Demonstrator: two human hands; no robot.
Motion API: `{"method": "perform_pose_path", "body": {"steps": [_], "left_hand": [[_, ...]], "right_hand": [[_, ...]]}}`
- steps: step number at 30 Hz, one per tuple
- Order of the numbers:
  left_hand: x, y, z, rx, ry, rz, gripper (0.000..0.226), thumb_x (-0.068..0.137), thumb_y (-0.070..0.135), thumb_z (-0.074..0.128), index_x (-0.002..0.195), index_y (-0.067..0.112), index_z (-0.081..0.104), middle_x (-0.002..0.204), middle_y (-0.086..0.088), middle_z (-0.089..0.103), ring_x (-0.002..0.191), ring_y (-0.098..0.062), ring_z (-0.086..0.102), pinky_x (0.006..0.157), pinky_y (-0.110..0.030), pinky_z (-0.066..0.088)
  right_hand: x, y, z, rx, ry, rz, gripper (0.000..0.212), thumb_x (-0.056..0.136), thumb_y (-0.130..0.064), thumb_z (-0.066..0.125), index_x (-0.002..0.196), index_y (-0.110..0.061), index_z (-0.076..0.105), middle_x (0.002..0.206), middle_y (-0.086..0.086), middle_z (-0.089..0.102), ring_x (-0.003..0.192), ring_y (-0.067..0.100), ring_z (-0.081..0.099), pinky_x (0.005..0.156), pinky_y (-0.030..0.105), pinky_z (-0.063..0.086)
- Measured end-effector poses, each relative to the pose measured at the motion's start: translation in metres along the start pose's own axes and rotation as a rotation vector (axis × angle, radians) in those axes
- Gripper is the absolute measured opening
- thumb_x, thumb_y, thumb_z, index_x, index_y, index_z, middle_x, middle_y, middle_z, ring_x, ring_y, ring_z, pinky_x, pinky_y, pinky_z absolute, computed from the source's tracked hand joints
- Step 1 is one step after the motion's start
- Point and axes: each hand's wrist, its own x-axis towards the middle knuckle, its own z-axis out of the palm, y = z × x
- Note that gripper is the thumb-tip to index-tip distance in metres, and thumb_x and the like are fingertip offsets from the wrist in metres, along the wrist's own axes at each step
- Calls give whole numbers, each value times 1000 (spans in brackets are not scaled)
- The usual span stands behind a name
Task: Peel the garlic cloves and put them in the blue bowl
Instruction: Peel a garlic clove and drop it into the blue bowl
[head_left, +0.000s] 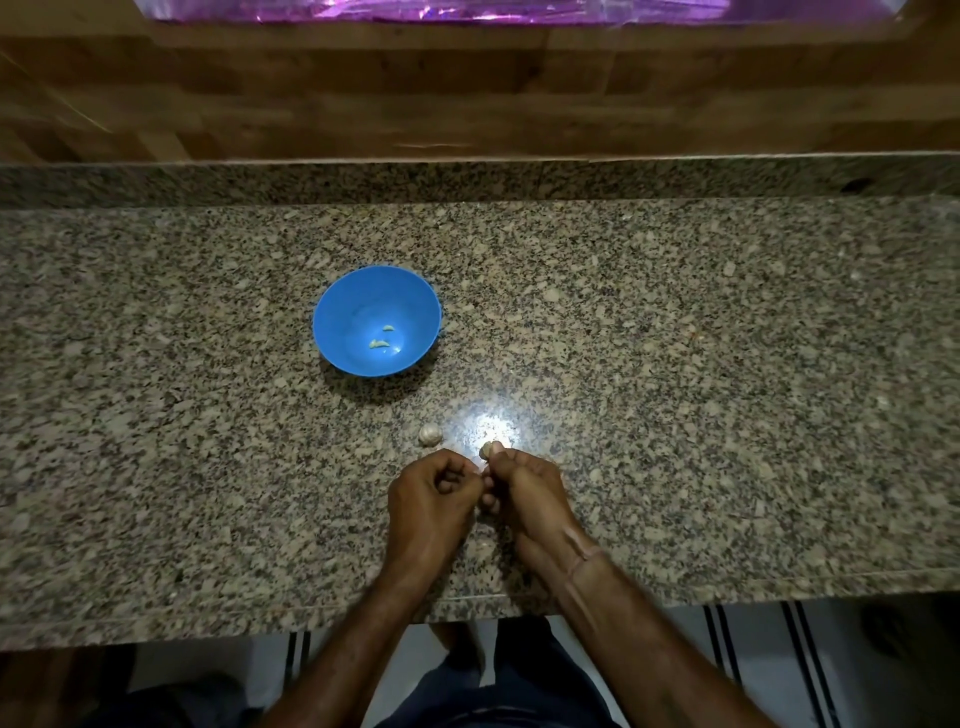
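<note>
A blue bowl (343, 317) stands on the granite counter (675, 389) left of centre, with a few peeled garlic cloves (382, 343) in its bottom. A whitish garlic bulb (430, 434) lies on the counter between the bowl and my hands. My right hand (524, 488) pinches a garlic clove (487, 449) at its fingertips. My left hand (431, 493) is curled right beside it, fingertips meeting the right hand's; what its fingers pinch is hidden.
A raised granite ledge and a wooden wall (467, 93) run along the back of the counter. The counter's front edge (260, 621) is close to my body. A bright light glare (488, 421) sits on the stone just beyond my hands.
</note>
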Motion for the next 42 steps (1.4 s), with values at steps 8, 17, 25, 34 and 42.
{"method": "perform_pose_path", "body": {"steps": [8,17,25,34,42], "left_hand": [[10,-9,1,106,99,-26,18,85,7,70,81,25,72,75,9,72,68,-1,64,58,-7,43],[14,-3,-1,11,-5,162,4,91,24,76,89,22,80,81,14,76,78,-1,71,71,-16,55],[21,-7,1,0,90,83,9,94,21,73,87,22,78,74,10,75,69,-2,70,62,-17,52],[14,-8,-1,59,56,181,12,92,7,72,84,16,72,75,9,72,72,1,67,62,-7,45],[18,-19,-1,-246,-219,-109,20,106,17,52,93,3,58,71,-7,58,66,-22,51,63,-37,42]], "right_hand": [[9,-5,-11,-157,51,-157,29,101,-27,69,86,-3,74,71,17,67,58,21,57,62,37,49],[8,-6,-18,-712,85,-467,31,97,-33,73,70,-16,70,64,-4,67,60,2,58,54,14,41],[-2,-7,-16,-250,-100,-308,8,94,-8,75,97,0,75,82,23,74,69,26,70,66,39,61],[-5,-6,-7,-179,-82,-103,23,101,-11,66,80,-3,70,70,11,69,61,18,61,57,30,55],[2,-1,-13,-748,-41,-739,20,91,-1,68,76,-15,66,68,-6,67,63,8,61,55,23,46]]}}
